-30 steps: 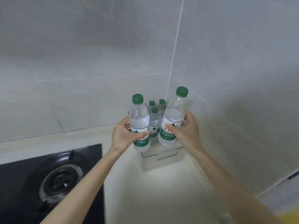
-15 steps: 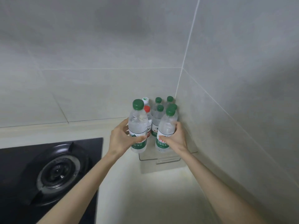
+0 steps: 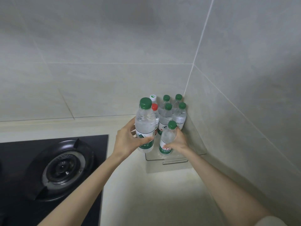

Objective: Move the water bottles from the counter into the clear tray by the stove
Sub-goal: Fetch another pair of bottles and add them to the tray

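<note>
Left bottle (image 3: pixel 145 128), inside the fingers of the left hand (image 3: pixel 128 141): clear glossy plastic, smooth green plastic cap, shiny label.
Right bottle (image 3: pixel 167 139), inside the fingers of the right hand (image 3: pixel 178 141): the same.
Tray (image 3: pixel 175 162), below the fingertips: transparent hard plastic, smooth, glossy.
Counter (image 3: pixel 154 193), wrist-side of the fingers: pale, smooth, faint sheen.
Wall tiles (image 3: pixel 114 46), beyond the fingertips: smooth, satin.
Stove top (image 3: pixel 97 144), outward of the left fingers: black, glossy.
Burner (image 3: pixel 63 168): dark metal, dull.

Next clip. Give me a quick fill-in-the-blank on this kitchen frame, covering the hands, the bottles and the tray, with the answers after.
1. The left hand grips the left bottle and the right hand the right bottle; both caps are ___.
2. The tray sits in the ___ between two tiled walls.
3. The burner lies to the tray's ___.
4. Behind the red cap stands a bottle with a ___ cap.

Answers: green; corner; left; white.
</note>
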{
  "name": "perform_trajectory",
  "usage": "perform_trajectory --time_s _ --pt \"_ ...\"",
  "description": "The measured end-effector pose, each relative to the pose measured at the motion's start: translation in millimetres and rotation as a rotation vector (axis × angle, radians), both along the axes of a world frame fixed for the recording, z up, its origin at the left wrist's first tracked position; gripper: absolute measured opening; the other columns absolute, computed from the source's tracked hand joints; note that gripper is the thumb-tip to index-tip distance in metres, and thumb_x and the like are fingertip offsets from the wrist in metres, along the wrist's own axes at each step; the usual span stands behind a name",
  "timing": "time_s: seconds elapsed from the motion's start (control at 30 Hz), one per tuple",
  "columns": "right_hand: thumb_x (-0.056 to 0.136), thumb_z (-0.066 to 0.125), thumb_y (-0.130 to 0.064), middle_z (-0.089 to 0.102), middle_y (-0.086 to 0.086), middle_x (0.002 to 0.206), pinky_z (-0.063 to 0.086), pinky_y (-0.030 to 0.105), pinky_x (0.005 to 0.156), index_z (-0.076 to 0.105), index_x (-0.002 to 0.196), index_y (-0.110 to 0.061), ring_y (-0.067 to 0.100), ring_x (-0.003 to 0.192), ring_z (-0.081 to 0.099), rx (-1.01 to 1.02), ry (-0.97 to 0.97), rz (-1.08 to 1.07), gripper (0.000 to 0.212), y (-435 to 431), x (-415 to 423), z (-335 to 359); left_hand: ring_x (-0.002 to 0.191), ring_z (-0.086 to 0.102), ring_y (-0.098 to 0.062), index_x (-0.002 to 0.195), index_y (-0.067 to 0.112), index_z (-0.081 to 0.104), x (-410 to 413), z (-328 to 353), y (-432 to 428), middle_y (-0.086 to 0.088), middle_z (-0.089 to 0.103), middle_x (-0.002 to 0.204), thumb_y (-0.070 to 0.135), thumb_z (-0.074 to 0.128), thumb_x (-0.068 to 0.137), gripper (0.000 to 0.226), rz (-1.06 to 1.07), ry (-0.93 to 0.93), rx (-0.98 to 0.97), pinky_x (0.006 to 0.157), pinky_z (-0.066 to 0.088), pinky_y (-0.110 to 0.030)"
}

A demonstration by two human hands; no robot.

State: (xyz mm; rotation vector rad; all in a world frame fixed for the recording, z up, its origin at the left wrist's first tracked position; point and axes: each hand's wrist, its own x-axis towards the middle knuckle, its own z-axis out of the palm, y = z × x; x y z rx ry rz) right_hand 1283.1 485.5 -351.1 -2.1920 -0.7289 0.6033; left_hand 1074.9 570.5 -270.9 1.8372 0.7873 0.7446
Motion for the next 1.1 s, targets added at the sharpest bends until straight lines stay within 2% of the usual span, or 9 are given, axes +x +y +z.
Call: perform_trajectory --time_s 0.17,0.27,0.4,0.47,0.53,0.67,0.77,0.97,1.1 --pt "0.055 0.090 -0.013 0.055 0.001 0.125 0.044 0.030 0.093 0.046 0.125 -0.012 0.022 0.119 0.052 0.022 0.043 0.015 0.083 -2 0 3 0.098 0.057 0.014 0.118 0.042 0.054 -1 -1 -1 0.034 0.061 0.098 0.026 0.090 0.060 0.070 -0.005 0.006 0.012 0.076 0.045 -0.003" --pt "0.065 0.086 -0.017 0.055 -0.002 0.122 0.042 0.026 0.090 0.045 0.126 -0.011 0.017 0.113 0.053 0.061 0.079 0.044 0.074 -4 3 21 0.096 0.057 0.013 0.115 0.046 0.051 -1 -1 -1 0.032 0.060 0.098 0.025 0.089 0.060 0.070 -0.018 0.016 0.017 0.075 0.045 -0.002" --pt "0.071 0.081 -0.024 0.058 -0.005 0.115 0.046 0.033 0.095 0.051 0.123 -0.019 0.017 0.109 0.056 0.127 -0.200 0.179 0.061 -9 7 51 0.096 0.059 0.007 0.115 0.047 0.050 -1 -1 -1 0.026 0.062 0.099 0.028 0.089 0.060 0.070 -0.017 0.022 0.014 0.075 0.047 -0.006" --pt "0.080 0.073 -0.026 0.057 0.000 0.124 0.045 0.035 0.095 0.054 0.124 -0.020 0.020 0.113 0.054 0.022 -0.454 0.340 0.049 -9 8 63 0.099 0.061 0.002 0.118 0.045 0.052 0 -3 -1 0.022 0.065 0.102 0.030 0.089 0.059 0.071 -0.015 0.024 0.020 0.080 0.050 -0.012" --pt "0.086 0.067 -0.025 0.056 0.002 0.124 0.047 0.039 0.092 0.056 0.122 -0.023 0.022 0.111 0.056 -0.083 -0.558 0.432 0.038 -6 9 68 0.100 0.062 -0.001 0.122 0.042 0.053 0 -3 -1 0.016 0.067 0.106 0.032 0.089 0.059 0.074 -0.015 0.032 0.025 0.080 0.050 -0.013" --pt "0.083 0.070 -0.021 0.063 0.002 0.110 0.050 0.041 0.087 0.064 0.106 -0.023 0.023 0.101 0.059 -0.086 -0.545 0.400 0.024 -4 13 72 0.098 0.061 -0.004 0.127 0.039 0.052 -1 -3 0 0.014 0.066 0.106 0.031 0.089 0.059 0.077 -0.016 0.042 0.030 0.076 0.047 -0.010" --pt "0.081 0.072 -0.015 0.067 0.004 0.102 0.047 0.031 0.081 0.068 0.101 -0.017 0.021 0.094 0.061 -0.063 -0.519 0.359 0.021 -7 21 80 0.097 0.061 -0.005 0.126 0.041 0.050 -2 -3 0 0.015 0.064 0.104 0.031 0.089 0.060 0.077 -0.015 0.044 0.020 0.076 0.046 -0.013" --pt "0.079 0.072 -0.006 0.067 0.007 0.111 0.042 0.024 0.080 0.070 0.104 -0.015 0.023 0.100 0.061 -0.049 -0.517 0.241 0.027 -6 41 90 0.091 0.059 0.005 0.117 0.048 0.048 -5 0 -1 0.018 0.063 0.101 0.030 0.089 0.060 0.072 -0.012 0.046 0.005 0.067 0.044 -0.003" --pt "0.077 0.073 -0.004 0.068 0.008 0.112 0.042 0.024 0.084 0.071 0.103 -0.015 0.026 0.103 0.062 -0.117 -0.520 0.207 0.028 -5 56 86 0.092 0.059 0.008 0.119 0.048 0.049 -6 -1 -1 0.017 0.065 0.103 0.031 0.088 0.061 0.073 -0.015 0.048 0.007 0.071 0.044 -0.004"
